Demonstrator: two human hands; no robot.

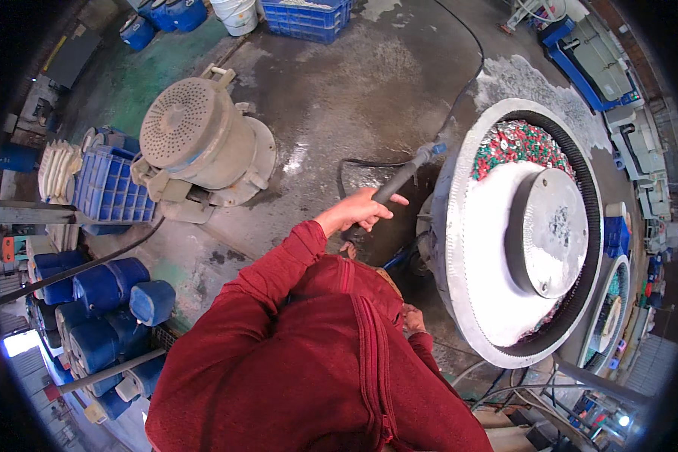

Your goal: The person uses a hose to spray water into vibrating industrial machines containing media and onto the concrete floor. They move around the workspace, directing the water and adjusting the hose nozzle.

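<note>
My left hand is closed around the near end of a dark grey tube, with one finger stretched along beside it. At the tube's far end sits a blue fitting, and a thin black hose runs from there across the floor. My right hand is low beside my body, its fingers mostly hidden. Just right of it stands a big round metal bowl machine. White foam fills much of its ring around a flat round hub. Small red, green and silvery pieces show at the far side.
A beige drum-shaped machine with a perforated lid stands to the left. Blue crates and several blue barrels are at the far left. A second bowl machine is at the right. The floor looks wet.
</note>
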